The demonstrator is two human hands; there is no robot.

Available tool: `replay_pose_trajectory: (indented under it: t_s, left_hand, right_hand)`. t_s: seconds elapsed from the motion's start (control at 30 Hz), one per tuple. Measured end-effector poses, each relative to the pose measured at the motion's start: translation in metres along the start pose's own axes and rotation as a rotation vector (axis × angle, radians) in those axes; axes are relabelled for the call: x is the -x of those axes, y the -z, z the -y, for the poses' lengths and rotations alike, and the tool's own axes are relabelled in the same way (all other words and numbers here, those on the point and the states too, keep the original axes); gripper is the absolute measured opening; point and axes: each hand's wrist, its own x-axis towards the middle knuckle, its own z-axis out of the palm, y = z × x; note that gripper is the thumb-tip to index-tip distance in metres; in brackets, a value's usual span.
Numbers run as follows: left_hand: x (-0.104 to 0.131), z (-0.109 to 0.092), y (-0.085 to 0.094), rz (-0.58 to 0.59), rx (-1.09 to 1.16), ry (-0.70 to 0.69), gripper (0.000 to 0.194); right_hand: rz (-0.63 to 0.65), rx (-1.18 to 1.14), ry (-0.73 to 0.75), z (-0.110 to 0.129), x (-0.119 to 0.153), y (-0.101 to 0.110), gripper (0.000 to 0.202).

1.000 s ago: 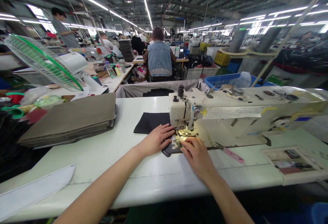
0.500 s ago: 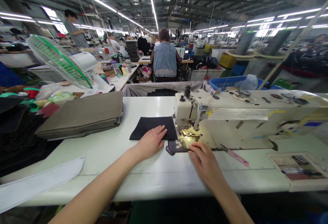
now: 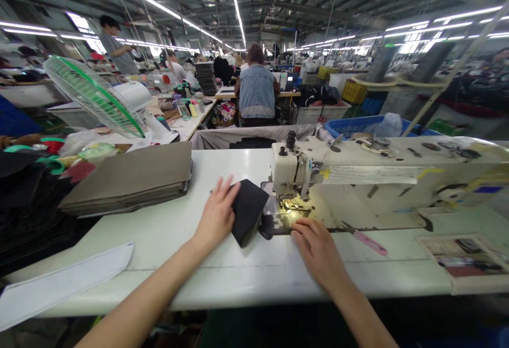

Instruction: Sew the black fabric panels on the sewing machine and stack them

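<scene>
My left hand (image 3: pixel 218 211) lies at the left edge of a folded black fabric piece (image 3: pixel 249 207), its fingers stretched and apart, slightly blurred. The fabric rests at an angle on the table, with its near corner raised and part of its underside showing; my thumb is hidden at its edge. My right hand (image 3: pixel 314 242) rests at the front edge of the sewing machine (image 3: pixel 292 170) bed, below the lit needle plate (image 3: pixel 296 206). Its fingers are curled together, and whatever they may hold is hidden. Pink-handled scissors (image 3: pixel 368 241) lie to its right.
A stack of grey-brown panels (image 3: pixel 131 178) sits at left beside dark material (image 3: pixel 27 199). A white strip (image 3: pixel 67 281) lies near the front edge. A fan (image 3: pixel 95 96) stands behind the stack, a tool tray (image 3: pixel 463 283) at right. A seated person (image 3: pixel 256 88) is ahead.
The black fabric has turned from lying flat to an angled position with a raised corner. My left hand has moved left, off its top to its edge. My right hand has stayed in place.
</scene>
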Motion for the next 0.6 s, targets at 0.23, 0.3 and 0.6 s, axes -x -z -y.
replay_pose_trajectory:
  t_s: [0.23,0.3,0.6]
  left_hand:
    - [0.025,-0.045,0.008,0.511,-0.129,-0.202,0.039]
    - [0.028,-0.045,0.005,0.498,-0.127,-0.206,0.047]
    - [0.031,-0.045,-0.002,0.572,-0.206,-0.095,0.063]
  right_hand:
    - [-0.032,-0.143,0.053,0.054,-0.016,-0.004,0.03]
    - [0.102,-0.196,0.148,0.072,-0.018,-0.016,0.039]
    - [0.163,0.108,0.036,0.033,0.004,-0.034,0.041]
